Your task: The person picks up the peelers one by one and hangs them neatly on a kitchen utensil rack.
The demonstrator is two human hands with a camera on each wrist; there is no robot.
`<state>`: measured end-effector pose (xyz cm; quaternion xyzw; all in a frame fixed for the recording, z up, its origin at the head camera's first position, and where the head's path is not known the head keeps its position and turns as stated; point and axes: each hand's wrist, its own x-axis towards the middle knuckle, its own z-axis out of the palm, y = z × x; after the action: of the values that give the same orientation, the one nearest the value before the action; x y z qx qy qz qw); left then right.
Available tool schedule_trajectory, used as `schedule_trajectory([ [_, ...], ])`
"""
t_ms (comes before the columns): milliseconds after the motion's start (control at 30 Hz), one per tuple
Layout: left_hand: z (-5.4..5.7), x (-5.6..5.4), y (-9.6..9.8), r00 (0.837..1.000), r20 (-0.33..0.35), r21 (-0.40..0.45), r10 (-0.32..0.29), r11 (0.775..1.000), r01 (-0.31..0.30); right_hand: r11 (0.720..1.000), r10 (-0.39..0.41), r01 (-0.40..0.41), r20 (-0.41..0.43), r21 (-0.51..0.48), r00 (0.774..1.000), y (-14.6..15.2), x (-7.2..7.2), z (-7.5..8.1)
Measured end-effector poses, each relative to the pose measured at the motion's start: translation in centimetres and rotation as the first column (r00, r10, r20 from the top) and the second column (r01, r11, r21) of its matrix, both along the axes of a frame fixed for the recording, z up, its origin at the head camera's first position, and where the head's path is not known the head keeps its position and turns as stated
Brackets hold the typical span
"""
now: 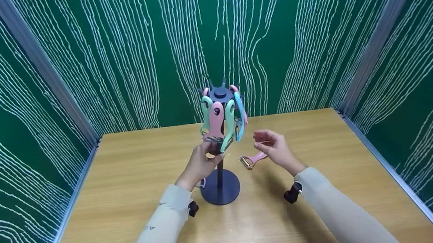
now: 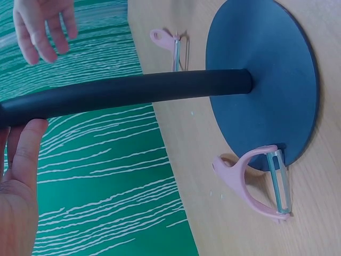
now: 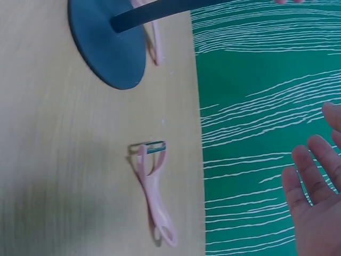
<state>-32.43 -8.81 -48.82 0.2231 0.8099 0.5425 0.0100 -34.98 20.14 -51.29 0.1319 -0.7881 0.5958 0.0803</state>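
Observation:
A black stand [image 1: 221,195] with a round base and pole carries several peelers around its top, among them a pink peeler [image 1: 216,119], a green peeler [image 1: 229,122] and a blue peeler [image 1: 240,115]. My left hand [image 1: 200,165] holds the stand's pole just under the hanging peelers, thumb and fingers on either side. To the right of the stand, my right hand [image 1: 280,151] is raised with relaxed fingers and nothing in it. Below that hand a loose pink peeler [image 3: 152,192] lies on the table. Another pink peeler [image 2: 237,173] lies against the base's edge, mostly hidden in the head view.
The wooden table [image 1: 131,223] is enclosed by green walls [image 1: 117,67] with white wavy lines, framed by grey posts [image 1: 51,73]. Empty hooks [image 1: 219,83] show at the back of the stand's top.

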Motion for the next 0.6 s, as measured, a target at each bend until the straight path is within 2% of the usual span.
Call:
schedule_trajectory([
  [300, 0.0, 0.0, -0.1, 1.0, -0.007, 0.005, -0.009, 1.0, 0.009, 0.998, -0.017, 0.014, 0.032, 0.063, 0.999, -0.1, -0.5, -2.0],
  [600, -0.1, 0.0, -0.1, 1.0, 0.014, -0.001, 0.0, 1.0, 0.0, 0.989, -0.046, 0.033, 0.089, 0.142, 0.995, 0.7, -1.0, -3.0],
])
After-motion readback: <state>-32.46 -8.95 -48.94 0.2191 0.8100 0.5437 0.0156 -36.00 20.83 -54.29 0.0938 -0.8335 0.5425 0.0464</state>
